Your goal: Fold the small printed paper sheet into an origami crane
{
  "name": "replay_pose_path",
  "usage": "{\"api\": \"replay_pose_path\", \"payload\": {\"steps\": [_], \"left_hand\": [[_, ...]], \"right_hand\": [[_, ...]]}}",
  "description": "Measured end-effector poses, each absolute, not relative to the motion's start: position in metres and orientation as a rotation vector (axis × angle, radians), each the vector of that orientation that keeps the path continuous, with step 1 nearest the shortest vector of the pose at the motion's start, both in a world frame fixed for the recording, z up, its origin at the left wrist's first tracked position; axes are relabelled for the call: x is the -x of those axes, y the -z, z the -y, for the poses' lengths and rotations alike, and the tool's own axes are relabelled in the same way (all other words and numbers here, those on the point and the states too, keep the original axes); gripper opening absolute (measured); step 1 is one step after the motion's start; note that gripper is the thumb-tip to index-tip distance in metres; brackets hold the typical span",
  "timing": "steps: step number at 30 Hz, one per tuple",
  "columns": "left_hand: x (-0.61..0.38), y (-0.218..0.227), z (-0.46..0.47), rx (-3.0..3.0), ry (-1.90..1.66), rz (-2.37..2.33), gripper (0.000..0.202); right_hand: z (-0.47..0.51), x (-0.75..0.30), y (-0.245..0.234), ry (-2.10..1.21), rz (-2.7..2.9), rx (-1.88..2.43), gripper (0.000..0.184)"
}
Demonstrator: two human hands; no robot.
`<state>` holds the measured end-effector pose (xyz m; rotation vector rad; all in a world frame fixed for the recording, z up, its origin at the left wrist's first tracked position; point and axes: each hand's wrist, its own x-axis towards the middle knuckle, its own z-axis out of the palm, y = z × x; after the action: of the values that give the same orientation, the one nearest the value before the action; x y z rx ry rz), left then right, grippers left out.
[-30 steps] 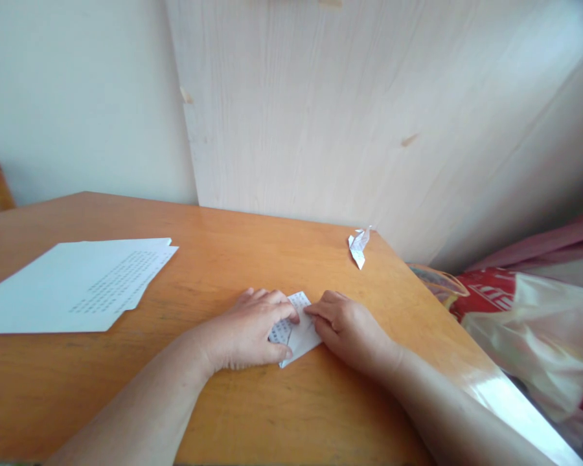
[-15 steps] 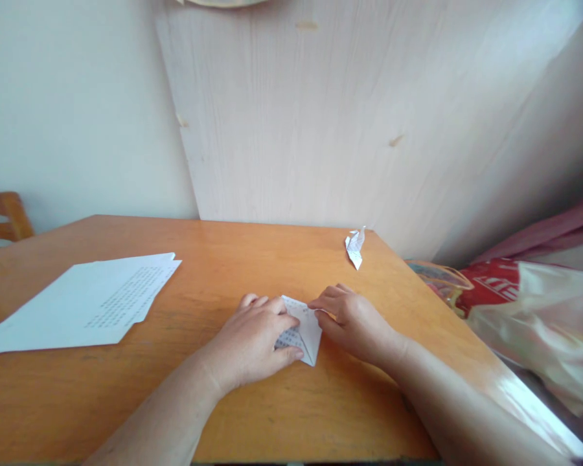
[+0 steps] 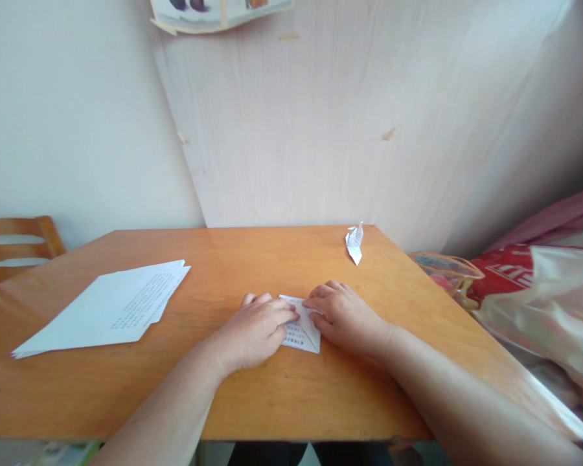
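Note:
A small folded sheet of printed paper (image 3: 302,336) lies on the wooden table in front of me, with a diagonal crease running to its lower right corner. My left hand (image 3: 260,329) covers the left part of it, fingers bent and gripping it against the tabletop. At its right edge, my right hand (image 3: 342,316) pinches the paper with thumb and fingertips. Part of the sheet is hidden beneath both hands. Farther back on the right stands a folded paper figure (image 3: 354,244), apart from my hands.
A stack of printed white sheets (image 3: 107,307) lies on the left of the table (image 3: 252,259). Beyond the table's right edge are a red bag (image 3: 502,275) and a whitish plastic bag (image 3: 568,304). A wooden chair (image 3: 48,236) stands at the far left.
My left thumb has drawn back from the paper's lower edge, showing more print there. The right hand stays at the paper's right edge. The camera view has tilted up slightly.

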<state>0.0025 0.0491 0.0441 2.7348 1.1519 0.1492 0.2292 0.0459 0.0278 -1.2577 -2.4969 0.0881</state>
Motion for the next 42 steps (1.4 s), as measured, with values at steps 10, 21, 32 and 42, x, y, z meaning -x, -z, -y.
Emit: {"api": "replay_pose_path", "payload": {"steps": [10, 21, 32, 42], "left_hand": [[0.002, -0.045, -0.039, -2.613, -0.126, -1.269, 0.048], [0.038, -0.050, -0.023, -2.468, -0.240, -1.205, 0.043], [0.033, -0.038, -0.029, -2.631, -0.394, -1.078, 0.016], [0.030, -0.028, -0.033, -2.815, -0.505, -1.134, 0.022]], "right_hand": [[-0.041, -0.229, -0.034, -0.398, 2.516, 1.184, 0.027], [-0.036, -0.228, -0.044, -0.329, 2.570, 1.272, 0.029], [-0.038, -0.229, -0.039, -0.365, 2.519, 1.281, 0.025], [-0.039, -0.232, -0.036, -0.313, 2.596, 1.099, 0.018]]}}
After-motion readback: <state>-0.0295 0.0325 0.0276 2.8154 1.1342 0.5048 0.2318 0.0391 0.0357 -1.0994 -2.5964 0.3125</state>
